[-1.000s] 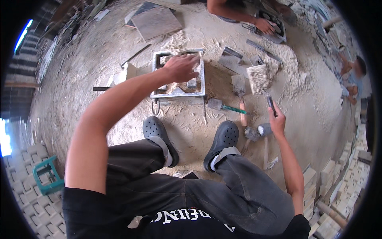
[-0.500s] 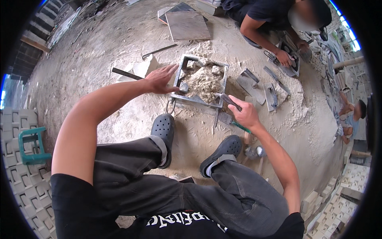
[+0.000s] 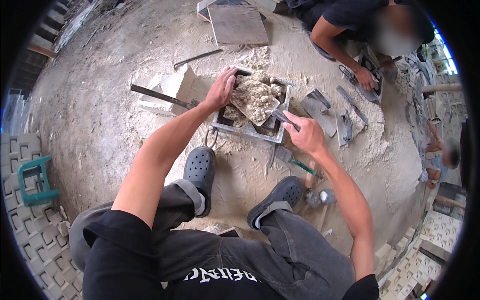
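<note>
Between my feet and the far boards sits a square metal mould frame [image 3: 245, 133] on the ground. A heap of damp, pale sandy mix [image 3: 256, 96] stands in it, loaded on a trowel [image 3: 284, 119]. My right hand [image 3: 307, 136] grips the trowel's handle at the frame's near right corner, and its blade reaches in under the heap. My left hand [image 3: 221, 90] lies at the frame's left side, fingers stretched out and close together against the heap's edge. Dark recesses show inside the frame around the mix.
A pale block [image 3: 177, 82] and a dark bar [image 3: 160, 96] lie to the left. Trowels [image 3: 317, 102] and a green-handled tool [image 3: 302, 166] lie to the right. Flat boards [image 3: 239, 25] are at the far side. A co-worker's hand [image 3: 367, 77] works over another mould. A green stool [image 3: 37, 180] stands left.
The trowel has gone in under the mix and lifted it into a higher heap. My left hand has moved right, from the rim to the heap.
</note>
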`<move>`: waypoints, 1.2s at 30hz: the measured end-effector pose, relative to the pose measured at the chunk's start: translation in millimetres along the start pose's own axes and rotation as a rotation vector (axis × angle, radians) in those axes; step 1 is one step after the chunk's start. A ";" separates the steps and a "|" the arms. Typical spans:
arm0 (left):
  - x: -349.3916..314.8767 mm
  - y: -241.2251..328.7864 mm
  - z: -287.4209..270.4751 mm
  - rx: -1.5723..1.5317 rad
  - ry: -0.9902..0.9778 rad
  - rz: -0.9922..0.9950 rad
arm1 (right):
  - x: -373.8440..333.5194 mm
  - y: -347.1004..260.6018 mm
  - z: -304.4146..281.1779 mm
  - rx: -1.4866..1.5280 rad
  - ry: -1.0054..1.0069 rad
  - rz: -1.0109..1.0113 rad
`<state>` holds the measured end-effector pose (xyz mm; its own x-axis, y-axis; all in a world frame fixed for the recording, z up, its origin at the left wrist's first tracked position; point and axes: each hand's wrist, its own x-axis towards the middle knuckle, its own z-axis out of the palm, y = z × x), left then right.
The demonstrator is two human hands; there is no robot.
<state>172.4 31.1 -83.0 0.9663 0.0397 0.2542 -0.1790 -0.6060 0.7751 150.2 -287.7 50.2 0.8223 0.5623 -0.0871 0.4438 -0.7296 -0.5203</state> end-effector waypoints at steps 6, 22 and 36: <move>2.4 -10.3 3.3 -0.001 -0.009 0.015 | 6.6 -5.6 1.0 -0.031 0.000 -0.046; 38.6 6.6 3.1 0.340 -0.356 0.182 | 14.7 -13.4 -32.6 0.042 -0.145 0.119; 68.0 32.8 51.0 0.154 -0.585 0.336 | -48.2 -17.5 -2.2 0.178 0.065 0.319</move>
<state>241.7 -26.7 -69.8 0.8117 -0.5788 0.0785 -0.4994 -0.6178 0.6074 103.6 -302.9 65.4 0.9325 0.2880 -0.2178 0.0975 -0.7817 -0.6159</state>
